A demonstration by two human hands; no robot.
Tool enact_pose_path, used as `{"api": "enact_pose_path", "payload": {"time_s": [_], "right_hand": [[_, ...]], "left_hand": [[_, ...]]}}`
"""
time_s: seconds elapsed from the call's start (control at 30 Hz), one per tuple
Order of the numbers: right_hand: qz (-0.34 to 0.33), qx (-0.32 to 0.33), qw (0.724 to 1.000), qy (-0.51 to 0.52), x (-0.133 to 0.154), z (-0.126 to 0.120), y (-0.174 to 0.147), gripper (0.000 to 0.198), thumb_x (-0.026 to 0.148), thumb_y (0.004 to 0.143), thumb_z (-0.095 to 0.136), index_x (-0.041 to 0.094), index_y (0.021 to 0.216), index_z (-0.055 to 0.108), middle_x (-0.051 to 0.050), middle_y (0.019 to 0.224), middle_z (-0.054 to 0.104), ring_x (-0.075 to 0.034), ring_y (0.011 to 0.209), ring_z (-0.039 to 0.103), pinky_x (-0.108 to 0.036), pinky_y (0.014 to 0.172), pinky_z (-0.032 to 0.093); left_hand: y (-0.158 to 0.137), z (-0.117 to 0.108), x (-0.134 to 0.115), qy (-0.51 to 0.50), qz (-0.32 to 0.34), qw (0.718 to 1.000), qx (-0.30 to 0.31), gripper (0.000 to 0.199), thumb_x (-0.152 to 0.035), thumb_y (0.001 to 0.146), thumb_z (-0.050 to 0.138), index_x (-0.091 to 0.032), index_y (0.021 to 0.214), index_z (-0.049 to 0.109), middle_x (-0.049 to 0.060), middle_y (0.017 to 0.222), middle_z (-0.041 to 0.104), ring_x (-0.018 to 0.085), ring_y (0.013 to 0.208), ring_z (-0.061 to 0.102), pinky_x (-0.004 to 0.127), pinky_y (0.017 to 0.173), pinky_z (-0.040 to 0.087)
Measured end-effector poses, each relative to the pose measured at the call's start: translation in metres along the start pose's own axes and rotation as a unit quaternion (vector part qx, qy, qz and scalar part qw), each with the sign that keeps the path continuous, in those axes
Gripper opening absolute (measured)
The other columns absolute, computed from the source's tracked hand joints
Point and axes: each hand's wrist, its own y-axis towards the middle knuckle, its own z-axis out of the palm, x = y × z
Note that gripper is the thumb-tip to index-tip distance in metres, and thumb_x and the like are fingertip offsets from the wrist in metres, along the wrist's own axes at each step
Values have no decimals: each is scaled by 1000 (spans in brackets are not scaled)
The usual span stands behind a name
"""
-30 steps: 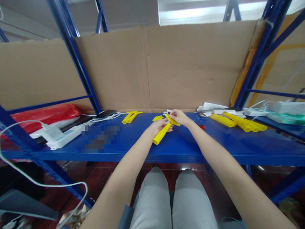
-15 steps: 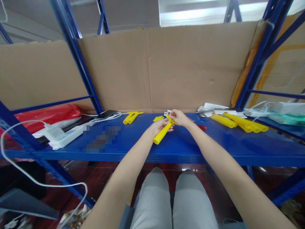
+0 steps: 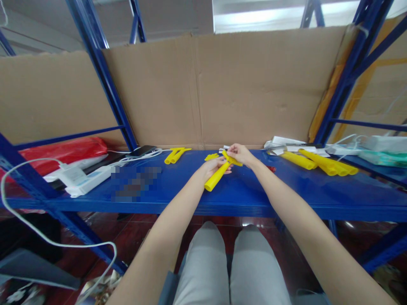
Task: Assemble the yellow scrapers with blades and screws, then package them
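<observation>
A yellow hollow tube [image 3: 215, 179] lies slanted in my left hand [image 3: 212, 166], whose fingers are wrapped round its narrower upper part. Its wide round end points down toward me, above the blue shelf. At the far end is a yellow crosspiece [image 3: 234, 161], pinched between the fingers of my right hand [image 3: 239, 153]. Whether crosspiece and tube are one part I cannot tell. Just behind my left hand lie small yellow pieces [image 3: 211, 157]. A red object [image 3: 271, 168] shows partly beside my right wrist.
The blue shelf [image 3: 178, 190] carries yellow tubes with crosspieces [image 3: 174, 155] at left and several yellow tubes [image 3: 324, 164] at right. A white power strip [image 3: 92, 182], cables and a red bag [image 3: 70, 152] lie far left. Cardboard [image 3: 254, 93] stands behind; blue posts frame both sides.
My right hand's fingers have shifted slightly on the crosspiece, and more of it shows now. My left hand and the tube stay nearly in place.
</observation>
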Motion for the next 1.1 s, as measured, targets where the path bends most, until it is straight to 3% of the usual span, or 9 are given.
{"api": "enact_pose_path", "payload": {"time_s": [0.27,0.57,0.77,1.1], "right_hand": [[-14,6,1000,-9,0,-1,1,13,17,71,61,20,71,49,2,65,57,-12,64,56,-29,67,51],[-35,16,998,-50,7,1,0,12,13,71,57,21,71,47,1,70,58,-13,65,57,-30,68,50],[-32,24,998,-46,4,-1,1,10,16,72,58,20,73,49,0,72,60,-14,68,59,-30,69,50],[-30,8,986,-166,7,-4,0,9,18,77,58,18,70,52,-1,70,61,-13,66,55,-25,64,44]], "left_hand": [[-1,1,0,16,4,1000,-12,43,1,85,45,-16,124,48,8,86,68,16,67,68,35,72,58],[-1,3,-1,18,-7,1000,-17,44,3,84,43,-15,124,47,7,81,67,15,61,67,27,57,57],[1,1,-1,31,-8,999,-13,45,1,85,43,-14,127,46,9,85,68,15,62,67,30,62,58],[5,-3,-1,40,-14,999,-1,49,1,86,43,-14,132,41,9,82,67,15,61,67,27,56,57]]}}
